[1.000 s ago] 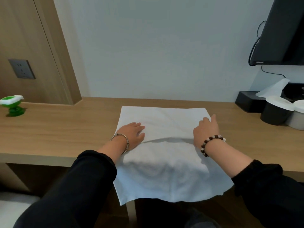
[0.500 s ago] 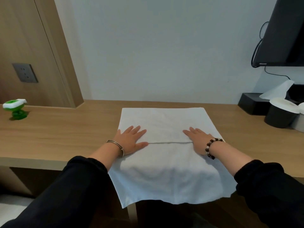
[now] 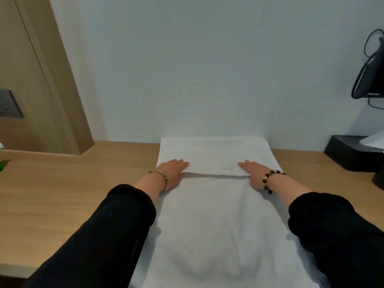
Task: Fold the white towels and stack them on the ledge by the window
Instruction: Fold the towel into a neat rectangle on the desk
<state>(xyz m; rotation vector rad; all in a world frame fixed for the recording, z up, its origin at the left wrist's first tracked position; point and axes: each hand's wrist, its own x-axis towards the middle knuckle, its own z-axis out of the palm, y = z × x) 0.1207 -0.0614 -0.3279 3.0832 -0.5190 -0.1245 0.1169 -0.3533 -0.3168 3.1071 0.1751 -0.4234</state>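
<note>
Pressing first fold of white towel [image 3: 218, 204] at frame centre, left hand [image 3: 173, 170] and right hand [image 3: 252, 172] flat, ungripped; further folds, stacking remaining.

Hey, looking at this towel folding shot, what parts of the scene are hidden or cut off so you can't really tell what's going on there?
All in the head view:
- White towel: its near end runs off the bottom edge, and the black sleeves cover its sides.
- Green object: cut by the left edge, so I cannot identify it.
- Black box: cut by the right edge.
- Window ledge: not in view.
- Left hand and right hand: palms down, so their undersides are hidden.
</note>
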